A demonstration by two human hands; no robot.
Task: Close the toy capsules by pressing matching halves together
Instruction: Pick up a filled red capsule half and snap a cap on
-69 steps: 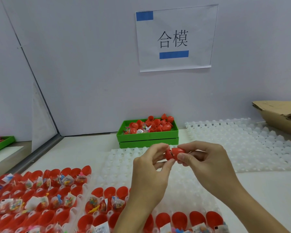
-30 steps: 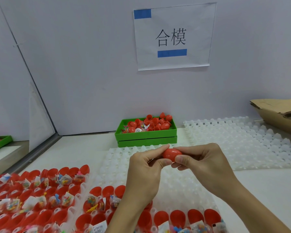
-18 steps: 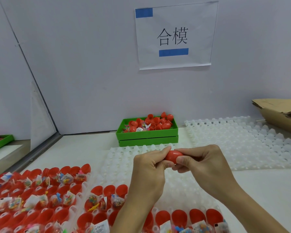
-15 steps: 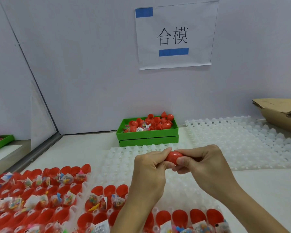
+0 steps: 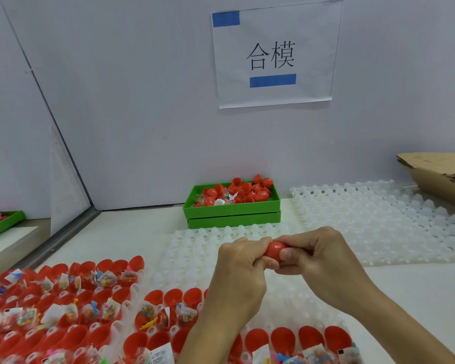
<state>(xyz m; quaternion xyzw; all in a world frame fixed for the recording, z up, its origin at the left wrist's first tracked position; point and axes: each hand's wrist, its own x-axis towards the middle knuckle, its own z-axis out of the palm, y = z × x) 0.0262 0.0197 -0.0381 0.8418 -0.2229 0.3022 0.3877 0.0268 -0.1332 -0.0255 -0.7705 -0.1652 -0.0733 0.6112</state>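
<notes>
A glossy red capsule [image 5: 273, 251] sat between two hands at the centre. At twelve o'clock, a bright green tray [image 5: 231, 210] held red capsule pieces. At seven o'clock, red capsule halves [image 5: 63, 306] carried multicoloured toys in clear packets. At three o'clock lay a translucent white dimpled tray [image 5: 378, 219]. A white wall sign [image 5: 273, 53] at one o'clock bore black characters and two blue strips. A brown cardboard box [image 5: 436, 174] was at two o'clock.

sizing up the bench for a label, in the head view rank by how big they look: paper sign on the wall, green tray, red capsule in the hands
1. paper sign
2. green tray
3. red capsule
</notes>
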